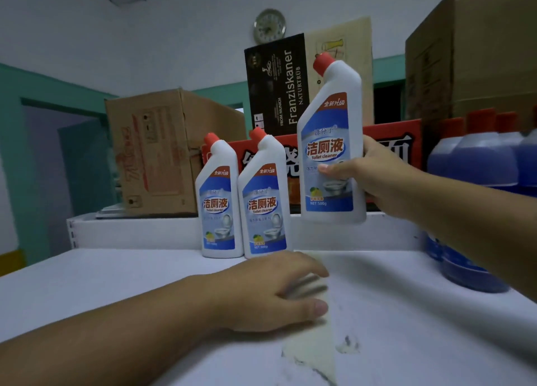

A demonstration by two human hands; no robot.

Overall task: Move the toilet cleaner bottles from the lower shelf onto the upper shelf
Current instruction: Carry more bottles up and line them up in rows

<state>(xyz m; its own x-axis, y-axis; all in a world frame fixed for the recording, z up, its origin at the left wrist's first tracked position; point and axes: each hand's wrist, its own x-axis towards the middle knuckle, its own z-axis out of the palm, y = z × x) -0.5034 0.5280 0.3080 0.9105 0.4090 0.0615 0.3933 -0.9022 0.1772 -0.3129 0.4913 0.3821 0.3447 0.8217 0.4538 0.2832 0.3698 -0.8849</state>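
Two white toilet cleaner bottles with red caps and blue labels stand upright side by side at the back of the white upper shelf point(116, 284): one on the left point(218, 199), one on the right point(263, 199). My right hand point(377, 176) grips a third toilet cleaner bottle point(331, 141) around its lower body and holds it upright in the air, to the right of the other two and above the shelf's back. My left hand point(273, 292) hovers low over the shelf in front of the standing bottles, fingers curled and blurred, with nothing in it.
Behind the shelf stand a brown cardboard box point(162, 150), a red printed box point(392, 141), a dark Franziskaner carton point(276, 86) and a tall brown box point(470, 51). Several blue bottles with red caps point(476, 182) crowd the shelf's right end. A worn, stained strip point(319, 342) runs across the shelf.
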